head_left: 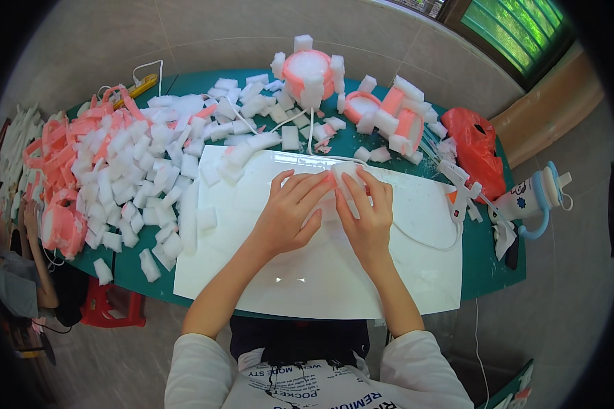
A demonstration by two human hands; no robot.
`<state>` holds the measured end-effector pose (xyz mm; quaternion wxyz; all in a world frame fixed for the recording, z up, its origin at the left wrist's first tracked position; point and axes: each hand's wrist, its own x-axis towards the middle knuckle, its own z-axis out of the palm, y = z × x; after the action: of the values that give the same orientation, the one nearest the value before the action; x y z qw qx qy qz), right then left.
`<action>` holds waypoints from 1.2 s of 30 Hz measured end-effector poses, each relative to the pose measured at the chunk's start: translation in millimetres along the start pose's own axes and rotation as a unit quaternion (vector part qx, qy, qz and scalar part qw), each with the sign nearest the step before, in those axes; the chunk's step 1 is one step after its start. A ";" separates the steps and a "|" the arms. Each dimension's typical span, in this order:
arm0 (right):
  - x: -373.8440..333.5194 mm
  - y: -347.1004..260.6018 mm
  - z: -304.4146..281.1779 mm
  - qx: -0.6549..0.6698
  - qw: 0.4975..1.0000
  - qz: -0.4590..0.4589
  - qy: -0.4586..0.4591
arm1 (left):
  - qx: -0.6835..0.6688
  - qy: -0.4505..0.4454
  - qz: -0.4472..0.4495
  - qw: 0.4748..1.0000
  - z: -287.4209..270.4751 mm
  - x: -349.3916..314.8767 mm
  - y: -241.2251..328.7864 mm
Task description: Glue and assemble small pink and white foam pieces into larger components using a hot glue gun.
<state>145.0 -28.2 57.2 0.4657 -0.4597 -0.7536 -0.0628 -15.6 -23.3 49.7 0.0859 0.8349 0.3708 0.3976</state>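
On the glossy white board (416, 273), both my hands meet at a small pink-and-white foam piece (348, 174). My left hand (292, 208) presses its fingertips to the pink side, with the thumb held apart. The fingers of my right hand (366, 213) bend over the white part and partly hide it. White foam strips (233, 160) lie on the board's far left corner, and a single white block (207, 217) sits near its left edge. A white glue gun (459, 191) rests at the board's right edge, its cable looping across the board.
Loose white foam blocks (116, 184) and pink foam frames (58, 150) heap up at the left. Pink rounds with white blocks attached (308, 71) stand at the back. A red plastic bag (472, 150) and a bottle (518, 202) are right. Another person's arm (41, 259) shows far left.
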 end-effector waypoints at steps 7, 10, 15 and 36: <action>-0.2 1.5 2.9 -0.038 0.999 -0.016 -0.001 | 0.002 0.002 0.005 1.000 2.1 -1.0 -0.9; 1.1 1.8 4.1 -0.043 0.999 -0.025 -0.005 | 0.003 0.000 0.000 1.000 1.8 -1.6 -1.2; 4.0 2.7 3.4 -0.031 0.999 -0.026 -0.016 | 0.001 0.000 0.000 1.000 2.6 -1.0 0.2; 4.2 2.4 -3.9 0.017 0.999 0.015 -0.023 | 0.012 -0.020 -0.009 1.000 1.2 -0.8 4.5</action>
<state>148.6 -26.2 61.7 0.4573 -0.4641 -0.7579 -0.0323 -12.6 -26.8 50.5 0.0863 0.8402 0.3814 0.3757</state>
